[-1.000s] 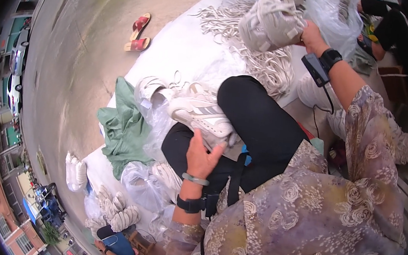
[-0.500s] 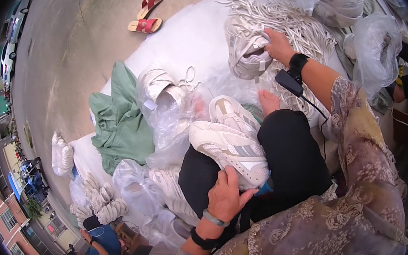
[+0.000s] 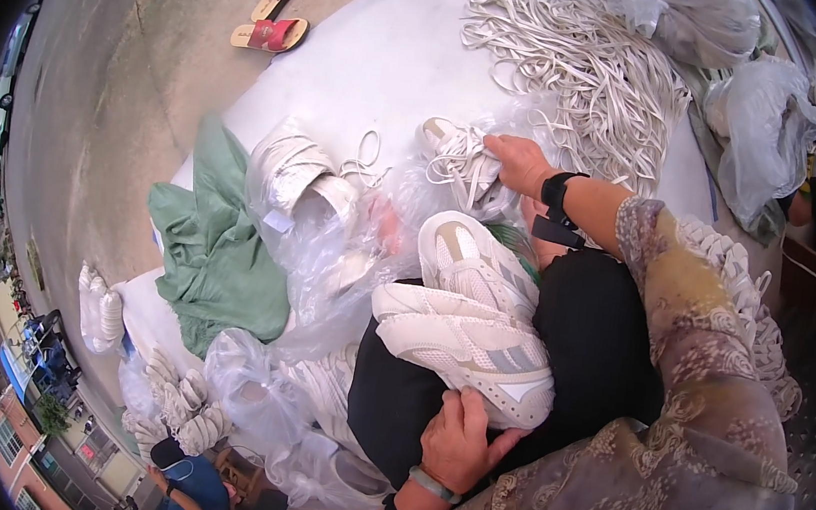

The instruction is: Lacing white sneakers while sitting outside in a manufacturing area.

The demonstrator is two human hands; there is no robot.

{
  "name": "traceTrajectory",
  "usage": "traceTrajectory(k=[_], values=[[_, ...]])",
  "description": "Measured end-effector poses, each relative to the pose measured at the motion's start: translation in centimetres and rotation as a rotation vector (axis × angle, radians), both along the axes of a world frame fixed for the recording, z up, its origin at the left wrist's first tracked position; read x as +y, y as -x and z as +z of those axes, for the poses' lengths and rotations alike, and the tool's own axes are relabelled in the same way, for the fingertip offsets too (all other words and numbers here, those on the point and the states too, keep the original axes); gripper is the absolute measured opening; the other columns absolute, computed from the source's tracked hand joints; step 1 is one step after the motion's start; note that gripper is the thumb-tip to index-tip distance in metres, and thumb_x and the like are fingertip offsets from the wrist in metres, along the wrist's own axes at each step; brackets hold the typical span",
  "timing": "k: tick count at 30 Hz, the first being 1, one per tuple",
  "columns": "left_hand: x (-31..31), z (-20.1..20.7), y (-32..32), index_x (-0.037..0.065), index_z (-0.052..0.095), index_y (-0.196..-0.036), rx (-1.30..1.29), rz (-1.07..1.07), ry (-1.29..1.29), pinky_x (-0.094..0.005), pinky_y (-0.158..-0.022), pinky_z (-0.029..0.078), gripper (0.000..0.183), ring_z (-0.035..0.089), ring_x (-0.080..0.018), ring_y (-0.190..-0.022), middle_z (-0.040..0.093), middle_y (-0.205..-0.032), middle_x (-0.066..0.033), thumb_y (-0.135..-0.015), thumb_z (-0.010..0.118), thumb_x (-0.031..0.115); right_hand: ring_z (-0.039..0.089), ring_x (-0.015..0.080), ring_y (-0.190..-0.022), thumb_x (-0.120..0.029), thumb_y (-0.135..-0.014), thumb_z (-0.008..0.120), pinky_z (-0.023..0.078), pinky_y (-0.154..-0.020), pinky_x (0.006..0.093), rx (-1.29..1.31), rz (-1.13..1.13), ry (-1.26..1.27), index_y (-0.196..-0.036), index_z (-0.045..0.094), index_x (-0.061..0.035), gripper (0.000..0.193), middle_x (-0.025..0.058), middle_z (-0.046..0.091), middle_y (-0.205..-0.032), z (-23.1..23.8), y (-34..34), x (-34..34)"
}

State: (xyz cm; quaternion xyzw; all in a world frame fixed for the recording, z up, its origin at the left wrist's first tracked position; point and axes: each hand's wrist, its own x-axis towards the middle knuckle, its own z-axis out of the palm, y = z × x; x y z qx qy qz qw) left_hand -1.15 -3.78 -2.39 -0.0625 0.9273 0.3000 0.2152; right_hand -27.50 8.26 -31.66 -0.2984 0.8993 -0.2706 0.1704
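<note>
- left hand [image 3: 459, 444] lies curled against the heel of a white sneaker [image 3: 464, 340] resting on the person's lap, fingers closed on its edge.
- right hand [image 3: 519, 164] reaches forward, fingers pinching a bundle of white laces [image 3: 459, 160] on the white sheet [image 3: 370, 59].
- a second sneaker [image 3: 476, 259] sits just behind the first.
- clear plastic bags [image 3: 328, 246] and green cloth [image 3: 217, 253] lie left.

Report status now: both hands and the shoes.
Left hand grips heel of white sneaker on lap. Right hand on bundle of white laces. Clear plastic bags crowd the lap's left side.
</note>
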Motion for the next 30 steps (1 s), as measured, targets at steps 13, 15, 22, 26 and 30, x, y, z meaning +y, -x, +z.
traceTrajectory(k=[13,15,22,26,30], values=[[0.0,-0.5,-0.2,-0.01,0.043,-0.11,0.201,0.001,0.012,-0.0368,-0.05,0.049,0.075,0.057,-0.0343,-0.067,0.051,-0.095,-0.0242,-0.063,0.077,0.037,0.056,0.0353,-0.1,-0.024,-0.066,0.069,0.045,-0.083,0.0379,-0.422,-0.025,-0.428,-0.123,0.042,-0.0045,0.066,0.0233,0.058,-0.106,2.0,6.7,1.1],[0.2,-0.5,-0.3,-0.01,0.042,-0.111,0.152,0.021,0.008,-0.0369,-0.051,0.049,0.075,0.057,-0.0349,-0.068,0.051,-0.094,-0.0239,-0.064,0.077,0.036,0.057,0.0353,-0.098,-0.026,-0.066,0.069,0.045,-0.082,0.039,-0.512,-0.075,-0.375,-0.119,0.044,-0.0028,0.063,0.0226,0.059,-0.105,2.4,7.4,1.6],[0.3,-0.8,-0.3,-0.01,0.042,-0.113,0.168,0.047,0.01,-0.0368,-0.053,0.049,0.074,0.056,-0.0352,-0.069,0.05,-0.093,-0.0227,-0.066,0.075,0.037,0.054,0.0381,-0.1,-0.028,-0.075,0.055,0.044,-0.083,0.0432,-0.271,0.073,-0.278,-0.111,0.045,-0.0052,0.045,0.0221,0.056,-0.106,2.8,4.8,1.7],[0.4,-0.7,0.0,-0.009,0.04,-0.116,0.165,0.047,0.031,-0.0361,-0.054,0.049,0.078,0.057,-0.0342,-0.071,0.05,-0.091,-0.02,-0.065,0.075,0.039,0.054,0.0381,-0.1,-0.032,-0.075,0.057,0.044,-0.083,0.0438,-0.212,0.103,-0.338,-0.113,0.043,-0.0064,0.048,0.0219,0.056,-0.106,4.6,4.0,2.1],[0.9,-0.7,-0.3,-0.008,0.039,-0.118,0.21,0.093,0.053,-0.0371,-0.056,0.048,0.082,0.056,-0.0341,-0.072,0.05,-0.091,-0.0186,-0.063,0.075,0.04,0.057,0.0382,-0.092,-0.035,-0.075,0.057,0.046,-0.078,0.0423,-0.156,0.057,-0.214,-0.105,0.052,-0.0019,0.045,0.0221,0.061,-0.094,9.0,5.1,1.4]])
